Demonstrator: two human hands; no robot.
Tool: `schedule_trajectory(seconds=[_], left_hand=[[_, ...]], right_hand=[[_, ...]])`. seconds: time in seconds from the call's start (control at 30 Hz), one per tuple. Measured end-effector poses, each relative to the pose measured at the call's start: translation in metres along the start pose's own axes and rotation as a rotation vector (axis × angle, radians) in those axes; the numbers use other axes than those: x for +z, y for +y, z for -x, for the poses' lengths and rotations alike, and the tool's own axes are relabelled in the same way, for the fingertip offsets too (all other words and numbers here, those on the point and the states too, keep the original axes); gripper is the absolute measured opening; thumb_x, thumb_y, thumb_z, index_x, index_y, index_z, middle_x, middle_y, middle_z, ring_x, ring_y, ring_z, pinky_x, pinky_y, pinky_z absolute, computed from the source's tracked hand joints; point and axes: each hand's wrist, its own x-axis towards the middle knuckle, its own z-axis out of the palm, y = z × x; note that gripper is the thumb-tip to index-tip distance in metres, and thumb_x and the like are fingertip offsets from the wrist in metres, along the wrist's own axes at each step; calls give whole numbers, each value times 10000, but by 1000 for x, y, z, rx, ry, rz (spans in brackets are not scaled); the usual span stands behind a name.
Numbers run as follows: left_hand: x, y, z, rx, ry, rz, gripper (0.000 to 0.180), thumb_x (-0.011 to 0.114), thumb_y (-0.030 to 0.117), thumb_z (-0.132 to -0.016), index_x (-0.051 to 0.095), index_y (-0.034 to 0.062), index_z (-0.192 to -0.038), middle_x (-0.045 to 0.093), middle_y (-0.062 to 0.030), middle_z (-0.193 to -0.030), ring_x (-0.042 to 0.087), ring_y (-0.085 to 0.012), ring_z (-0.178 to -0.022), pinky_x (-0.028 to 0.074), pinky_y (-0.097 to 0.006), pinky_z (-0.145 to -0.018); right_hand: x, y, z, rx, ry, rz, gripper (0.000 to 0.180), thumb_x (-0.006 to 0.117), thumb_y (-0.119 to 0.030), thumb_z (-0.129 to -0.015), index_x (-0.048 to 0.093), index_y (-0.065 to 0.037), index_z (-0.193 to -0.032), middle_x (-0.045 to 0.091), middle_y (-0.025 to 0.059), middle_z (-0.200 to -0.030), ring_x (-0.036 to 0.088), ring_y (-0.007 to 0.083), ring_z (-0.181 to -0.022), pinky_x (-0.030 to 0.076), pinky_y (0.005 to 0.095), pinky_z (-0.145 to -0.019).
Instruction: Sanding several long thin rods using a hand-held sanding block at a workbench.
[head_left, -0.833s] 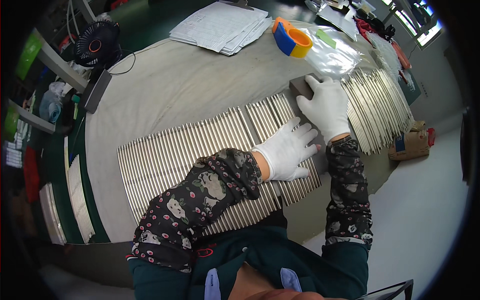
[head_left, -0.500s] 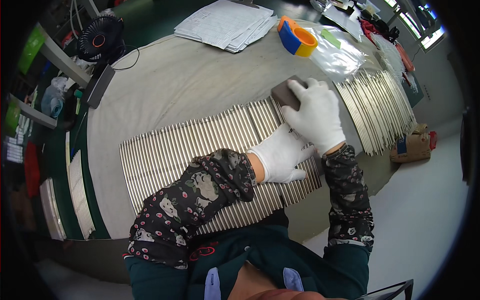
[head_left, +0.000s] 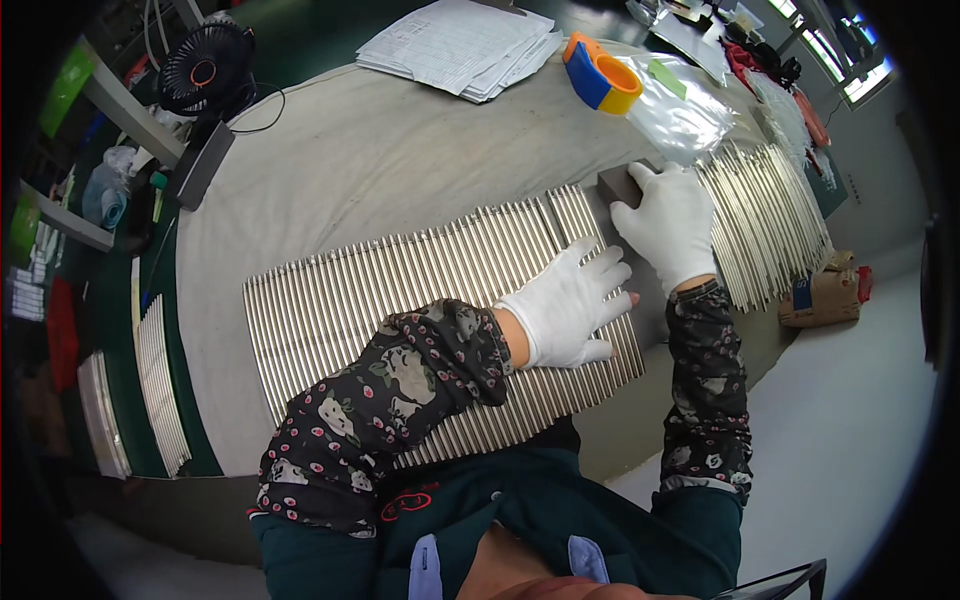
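The right hand, in a white glove, curls over a small dark block. Its fingers are bent around the top and side of the block, so it is closed on the block. The block sits at the far right end of a big row of thin shiny metal rods, touching the last rods.

The left hand, also in a white glove, lies flat with its fingers spread wide. It holds nothing. It just presses down on the right part of the rods, near the block.

To do this well, I think the flat hand should press softly and evenly, so no rod rolls or climbs on top of another. The block should stay square against the rod ends or sides, and push slow and straight. A crooked push could make the rods fan out.

The rods lie side by side on a grey cloth table. A second bunch of rods lies to the right, past the block. Farther away are a clear plastic bag, an orange and blue tape holder, and a pile of papers. A small black fan stands at the far left.
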Motion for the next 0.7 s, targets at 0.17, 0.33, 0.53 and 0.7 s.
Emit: schedule_trajectory(seconds=[0.17,0.33,0.53,0.7], left_hand=[[2,0,5,-63,-89,78,616,567,505,-878,554,72,-1316,489,-167,-1365,392,-303,-1331,219,-483,-1147],[1,0,0,-14,21,-20,634,578,508,-859,552,71,-1319,502,-157,-1343,403,-308,-1312,198,-486,-1166],[5,-1,2,-31,32,-37,641,553,523,-875,542,85,-1343,492,-160,-1374,379,-308,-1351,209,-481,-1160],[5,2,0,-25,-20,-35,640,545,527,-883,544,83,-1345,469,-172,-1389,367,-295,-1360,239,-468,-1136]], right_hand=[[-2,-29,19,-253,104,-254,417,685,-303,-690,708,-81,-1043,651,172,-887,627,339,-885,517,432,-773],[-12,-9,18,-187,121,-280,477,691,-287,-691,700,-70,-1115,650,195,-954,624,348,-909,513,420,-817],[-2,14,13,-3,77,-122,451,690,-266,-715,703,-45,-1108,657,185,-918,632,342,-896,513,418,-820],[75,36,31,-54,334,-433,615,760,-285,-705,605,-73,-1261,597,197,-1183,582,348,-1064,480,424,-912]])
